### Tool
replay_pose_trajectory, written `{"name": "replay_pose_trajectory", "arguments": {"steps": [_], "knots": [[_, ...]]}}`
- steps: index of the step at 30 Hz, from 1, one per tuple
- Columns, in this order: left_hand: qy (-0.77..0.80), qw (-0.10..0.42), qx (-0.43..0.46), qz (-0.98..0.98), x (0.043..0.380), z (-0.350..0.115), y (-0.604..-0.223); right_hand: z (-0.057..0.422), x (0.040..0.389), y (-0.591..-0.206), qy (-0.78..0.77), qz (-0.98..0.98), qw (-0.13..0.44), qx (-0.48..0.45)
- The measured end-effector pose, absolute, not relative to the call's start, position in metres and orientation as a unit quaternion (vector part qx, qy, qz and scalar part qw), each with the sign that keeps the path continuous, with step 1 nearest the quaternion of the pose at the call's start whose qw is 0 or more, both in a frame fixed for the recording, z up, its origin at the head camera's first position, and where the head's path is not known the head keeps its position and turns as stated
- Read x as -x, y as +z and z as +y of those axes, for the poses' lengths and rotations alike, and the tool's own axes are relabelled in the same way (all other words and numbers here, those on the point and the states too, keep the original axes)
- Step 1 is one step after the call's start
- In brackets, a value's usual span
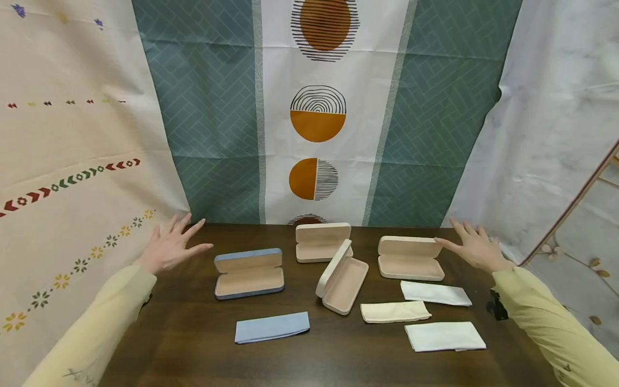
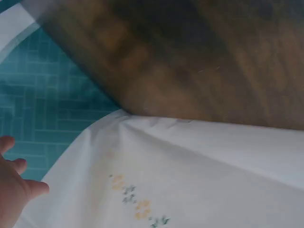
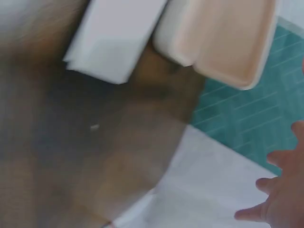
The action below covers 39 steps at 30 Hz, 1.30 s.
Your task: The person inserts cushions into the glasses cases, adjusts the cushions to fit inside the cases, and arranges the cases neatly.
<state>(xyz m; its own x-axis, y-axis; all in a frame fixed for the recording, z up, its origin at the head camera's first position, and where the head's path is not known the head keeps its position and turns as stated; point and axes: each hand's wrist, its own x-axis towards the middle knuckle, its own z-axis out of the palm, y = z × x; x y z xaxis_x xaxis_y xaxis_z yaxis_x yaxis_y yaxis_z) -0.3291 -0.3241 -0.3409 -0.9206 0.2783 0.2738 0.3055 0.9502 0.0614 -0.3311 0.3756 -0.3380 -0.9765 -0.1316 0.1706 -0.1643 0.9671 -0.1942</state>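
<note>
Both hands are raised with fingers spread and hold nothing. My left hand [image 1: 169, 247] hovers at the table's left end, left of an opened blue glasses case [image 1: 249, 282]. Nearest my right hand [image 1: 476, 249] is an opened cream glasses case [image 1: 411, 266], just left of its thumb; whether they touch I cannot tell. Two more cream cases stand open: one at the back [image 1: 319, 251], another turned at an angle [image 1: 345, 285]. A folded blue cloth [image 1: 272, 327] lies in front of the blue case. Folded pale cloths lie at the right: upper white [image 1: 435, 293], cream [image 1: 394, 312], lower white [image 1: 445, 337].
The dark wooden table [image 1: 193, 344] ends at the back against a hanging green and white patterned cloth [image 1: 213, 134]. A cream patterned cloth [image 1: 72, 188] hangs on the left, a marbled white one [image 1: 546, 134] on the right.
</note>
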Motion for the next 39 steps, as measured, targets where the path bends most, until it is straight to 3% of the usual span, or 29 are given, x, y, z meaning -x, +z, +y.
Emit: {"name": "replay_pose_trajectory", "arguments": {"steps": [7, 10, 21, 34, 39], "knots": [[-0.079, 0.155, 0.188, -0.967, 0.33, -0.306, -0.312, 0.352, 0.337, -0.307, 0.158, -0.977, 0.08, -0.115], [-0.139, 0.142, 0.207, -0.958, 0.329, -0.295, -0.301, 0.337, 0.339, -0.296, 0.227, -0.961, 0.079, -0.134], [-0.313, 0.037, 0.297, -0.901, 0.315, -0.238, -0.288, 0.274, 0.335, -0.283, 0.543, -0.808, 0.009, -0.229], [-0.45, -0.127, 0.351, -0.811, 0.306, -0.217, -0.314, 0.209, 0.315, -0.296, 0.575, -0.744, -0.095, -0.327], [-0.458, -0.166, 0.347, -0.802, 0.302, -0.214, -0.33, 0.186, 0.306, -0.304, 0.573, -0.735, -0.139, -0.334]]}}
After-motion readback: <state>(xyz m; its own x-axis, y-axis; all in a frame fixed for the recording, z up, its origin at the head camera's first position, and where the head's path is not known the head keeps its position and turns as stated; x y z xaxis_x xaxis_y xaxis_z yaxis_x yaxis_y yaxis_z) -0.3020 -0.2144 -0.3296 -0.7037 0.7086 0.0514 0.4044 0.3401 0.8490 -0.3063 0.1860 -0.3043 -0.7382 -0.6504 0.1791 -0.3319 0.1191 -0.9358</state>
